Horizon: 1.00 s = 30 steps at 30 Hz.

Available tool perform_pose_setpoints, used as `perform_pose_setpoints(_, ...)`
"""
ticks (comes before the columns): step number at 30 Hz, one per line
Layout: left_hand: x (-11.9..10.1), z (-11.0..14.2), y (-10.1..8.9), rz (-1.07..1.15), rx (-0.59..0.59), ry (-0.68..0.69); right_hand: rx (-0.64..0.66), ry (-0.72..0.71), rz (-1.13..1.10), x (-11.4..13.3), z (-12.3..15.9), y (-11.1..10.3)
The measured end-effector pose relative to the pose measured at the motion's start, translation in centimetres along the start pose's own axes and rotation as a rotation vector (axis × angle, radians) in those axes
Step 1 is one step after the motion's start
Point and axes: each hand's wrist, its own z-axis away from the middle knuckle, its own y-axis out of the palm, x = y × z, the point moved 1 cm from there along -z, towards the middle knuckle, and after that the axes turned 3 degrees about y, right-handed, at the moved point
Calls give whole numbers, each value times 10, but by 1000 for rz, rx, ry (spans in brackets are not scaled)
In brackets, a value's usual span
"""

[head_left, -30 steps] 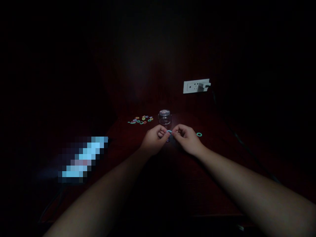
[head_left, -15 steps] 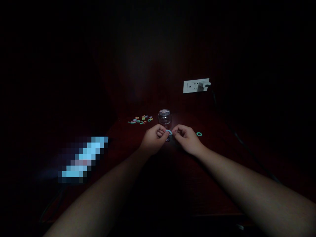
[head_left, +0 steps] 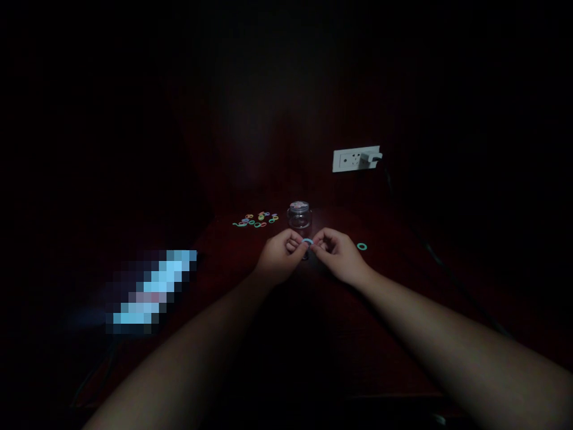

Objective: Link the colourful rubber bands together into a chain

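My left hand [head_left: 282, 257] and my right hand [head_left: 338, 254] meet in front of a clear jar. Between them is a small light blue hair tie [head_left: 308, 241], pinched by thumb and finger on each side. The jar [head_left: 299, 218] stands upright just behind, its lid [head_left: 299, 205] on top. A small dark ring-like thing [head_left: 305, 256] shows below the held hair tie, too dim to make out. To the right of my right hand lies a green hair tie [head_left: 362, 246] on the dark red table.
Several coloured hair ties [head_left: 257, 220] lie scattered left of the jar. A blurred-out bright screen [head_left: 156, 292] is on the left, with cables below it. At the back right, a white wall socket [head_left: 356, 159] holds a plug, and its cable [head_left: 441, 260] runs down the right side.
My right hand has closed in towards the left, and its fingertips now meet the light blue hair tie. The view has shifted slightly, so everything sits a little lower.
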Motion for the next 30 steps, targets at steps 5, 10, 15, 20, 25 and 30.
perform_pose_setpoints(5,-4,1,-3,-35,-33,50,0,-17,8,2,1,0)
perform_pose_setpoints(10,-10,1,-4,-91,2,132,3,-6,-17,3,1,1)
perform_pose_setpoints(15,-8,1,-2,-102,18,104,-33,19,37,2,0,-1)
perform_pose_setpoints(20,-7,1,-3,-84,15,90,-6,26,55,1,0,-1)
perform_pose_setpoints(25,-10,0,-2,39,17,20,31,31,46,3,1,-1)
perform_pose_setpoints(30,-11,-4,-1,292,-33,-150,56,20,21,5,2,-1)
